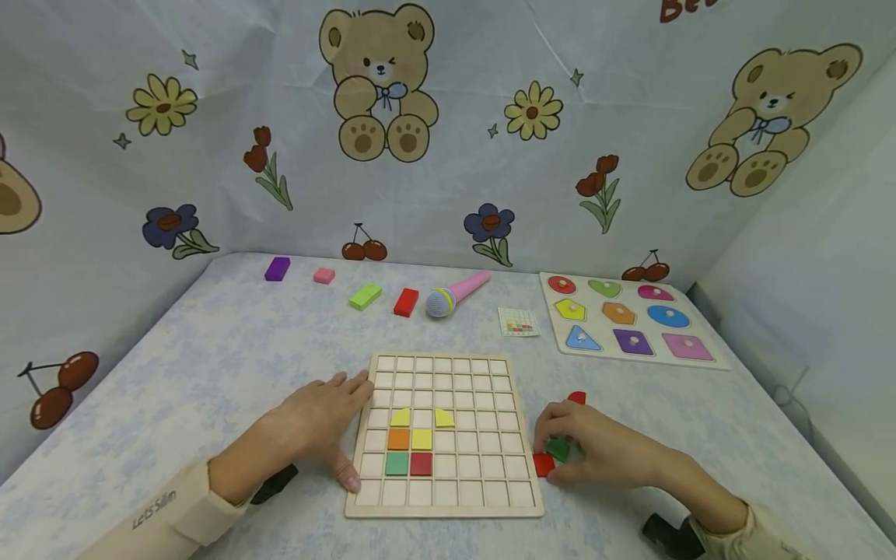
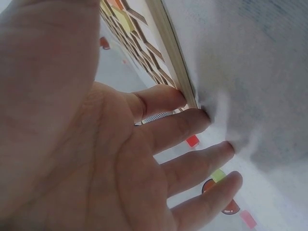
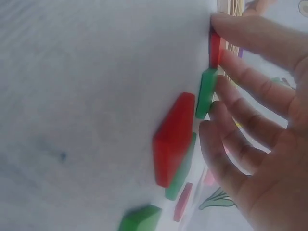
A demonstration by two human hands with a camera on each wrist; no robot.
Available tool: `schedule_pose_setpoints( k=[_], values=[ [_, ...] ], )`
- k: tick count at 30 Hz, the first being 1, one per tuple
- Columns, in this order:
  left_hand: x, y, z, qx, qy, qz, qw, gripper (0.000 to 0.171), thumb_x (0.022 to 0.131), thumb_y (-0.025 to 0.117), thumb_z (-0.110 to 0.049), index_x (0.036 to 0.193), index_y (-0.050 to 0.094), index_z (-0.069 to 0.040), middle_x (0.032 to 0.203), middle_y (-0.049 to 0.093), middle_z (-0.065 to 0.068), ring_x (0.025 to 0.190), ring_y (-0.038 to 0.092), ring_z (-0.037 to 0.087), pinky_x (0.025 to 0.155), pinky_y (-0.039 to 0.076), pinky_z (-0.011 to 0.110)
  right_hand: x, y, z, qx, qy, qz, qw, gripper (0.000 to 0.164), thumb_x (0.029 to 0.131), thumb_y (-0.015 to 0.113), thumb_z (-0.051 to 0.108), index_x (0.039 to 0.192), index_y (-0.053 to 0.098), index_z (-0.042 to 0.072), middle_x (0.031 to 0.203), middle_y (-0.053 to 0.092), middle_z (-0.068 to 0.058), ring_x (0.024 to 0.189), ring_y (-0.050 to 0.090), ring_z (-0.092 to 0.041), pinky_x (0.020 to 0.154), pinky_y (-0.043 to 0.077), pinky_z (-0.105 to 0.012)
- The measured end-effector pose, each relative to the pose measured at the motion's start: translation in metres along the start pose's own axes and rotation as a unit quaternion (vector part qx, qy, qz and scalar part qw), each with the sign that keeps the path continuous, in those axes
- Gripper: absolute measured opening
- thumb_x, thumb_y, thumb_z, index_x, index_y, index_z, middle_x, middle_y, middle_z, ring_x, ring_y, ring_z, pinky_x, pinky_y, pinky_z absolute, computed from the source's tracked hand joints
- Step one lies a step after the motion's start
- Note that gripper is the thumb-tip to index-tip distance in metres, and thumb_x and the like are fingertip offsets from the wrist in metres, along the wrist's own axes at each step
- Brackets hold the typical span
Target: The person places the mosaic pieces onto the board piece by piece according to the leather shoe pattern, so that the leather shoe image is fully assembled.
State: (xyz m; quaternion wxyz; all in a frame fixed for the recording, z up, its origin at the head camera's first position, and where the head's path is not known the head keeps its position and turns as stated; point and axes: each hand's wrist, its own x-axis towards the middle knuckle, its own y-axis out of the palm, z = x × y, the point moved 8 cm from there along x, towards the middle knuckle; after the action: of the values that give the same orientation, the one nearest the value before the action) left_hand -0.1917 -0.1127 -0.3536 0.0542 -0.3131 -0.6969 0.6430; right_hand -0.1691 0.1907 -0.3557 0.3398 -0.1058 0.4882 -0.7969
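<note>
A wooden grid board (image 1: 483, 513) lies on the table, holding several coloured tiles: two yellow ones with a cut corner, a yellow square (image 1: 421, 439), an orange square (image 1: 398, 439), a green square (image 1: 397, 464) and a dark red square (image 1: 421, 464). My left hand (image 1: 315, 424) rests along the board's left edge, thumb on the lower rim, fingers stretched out. Beside the right edge, my right hand (image 1: 595, 445) pinches a red square tile (image 1: 543, 465) between thumb and index finger. A green tile (image 3: 207, 94) lies by its other fingertips, partly hidden from the head view.
Red and green pieces, one a faceted red piece (image 3: 171, 139), lie around my right hand. Farther back are a toy microphone (image 1: 458, 294), a small pattern card (image 1: 519, 322), a shape puzzle board (image 1: 609, 355) at right, and several blocks, including a purple one (image 1: 278, 269).
</note>
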Motion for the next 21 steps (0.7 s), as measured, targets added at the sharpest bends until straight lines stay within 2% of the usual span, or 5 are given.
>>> schedule_pose_setpoints(
  k=[7, 12, 17, 21],
  values=[
    [0.001, 0.001, 0.0, 0.001, -0.001, 0.007, 1.0, 0.136, 0.05, 0.087, -0.069, 0.153, 0.032, 0.001, 0.162, 0.028, 0.022, 0.146, 0.03, 0.049, 0.113, 0.034, 0.062, 0.004, -0.007, 0.006, -0.013, -0.004, -0.004, 1.0, 0.016, 0.086, 0.079, 0.035, 0.097, 0.067, 0.033, 0.102, 0.059, 0.017, 0.094, 0.055, -0.006, 0.085, 0.053, -0.028],
    [0.002, 0.001, 0.001, 0.004, -0.003, 0.004, 1.0, 0.137, 0.049, 0.087, -0.069, 0.153, 0.032, 0.001, 0.162, 0.029, 0.022, 0.145, 0.031, 0.049, 0.112, 0.035, 0.062, 0.018, -0.015, 0.022, -0.016, -0.008, -0.011, 1.0, 0.019, 0.087, 0.079, 0.032, 0.103, 0.068, 0.03, 0.095, 0.062, 0.019, 0.088, 0.057, -0.007, 0.081, 0.051, -0.029],
    [0.002, 0.0, 0.0, 0.006, -0.001, -0.003, 1.0, 0.137, 0.047, 0.087, -0.07, 0.151, 0.033, 0.002, 0.161, 0.03, 0.023, 0.144, 0.032, 0.05, 0.112, 0.035, 0.061, 0.036, -0.009, 0.043, 0.003, -0.036, -0.011, 0.999, 0.019, 0.087, 0.079, 0.029, 0.104, 0.07, 0.025, 0.093, 0.064, 0.018, 0.087, 0.06, -0.008, 0.078, 0.053, -0.026],
    [0.002, 0.0, 0.001, 0.005, -0.003, -0.001, 1.0, 0.138, 0.047, 0.087, -0.07, 0.152, 0.033, 0.002, 0.161, 0.03, 0.023, 0.145, 0.032, 0.05, 0.112, 0.035, 0.062, 0.052, -0.001, 0.058, -0.001, -0.057, -0.003, 0.998, 0.017, 0.088, 0.079, 0.032, 0.101, 0.07, 0.027, 0.092, 0.064, 0.019, 0.086, 0.06, -0.007, 0.078, 0.053, -0.025]
  ],
)
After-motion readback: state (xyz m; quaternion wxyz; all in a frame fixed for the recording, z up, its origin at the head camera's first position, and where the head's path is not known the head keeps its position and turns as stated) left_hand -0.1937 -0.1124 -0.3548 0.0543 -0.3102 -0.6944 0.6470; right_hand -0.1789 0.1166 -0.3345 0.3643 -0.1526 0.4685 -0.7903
